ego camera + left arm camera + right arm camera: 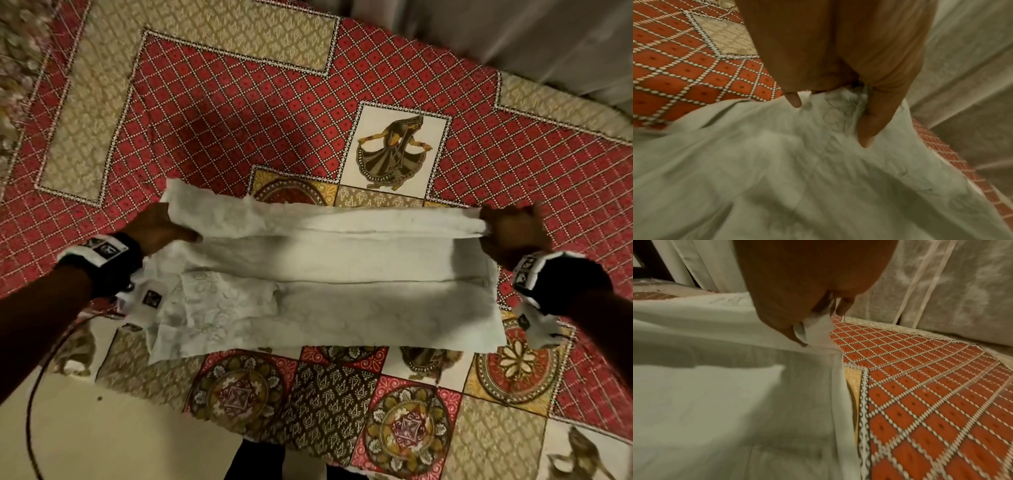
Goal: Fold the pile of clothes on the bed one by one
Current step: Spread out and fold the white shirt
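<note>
White embroidered garment (329,270) lies stretched, partly folded lengthwise, on the bedspread (239,113)

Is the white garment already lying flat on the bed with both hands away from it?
No, the left hand and the right hand each grip an end of the white garment.

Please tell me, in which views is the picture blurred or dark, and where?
Head view: dim warm light, forearms nearly black, white garment fairly sharp, bedspread bent by the wide lens. Left wrist view: left hand clear, cloth below smeared. Right wrist view: right hand dark, cloth and nearest bedspread motion-blurred.
</note>
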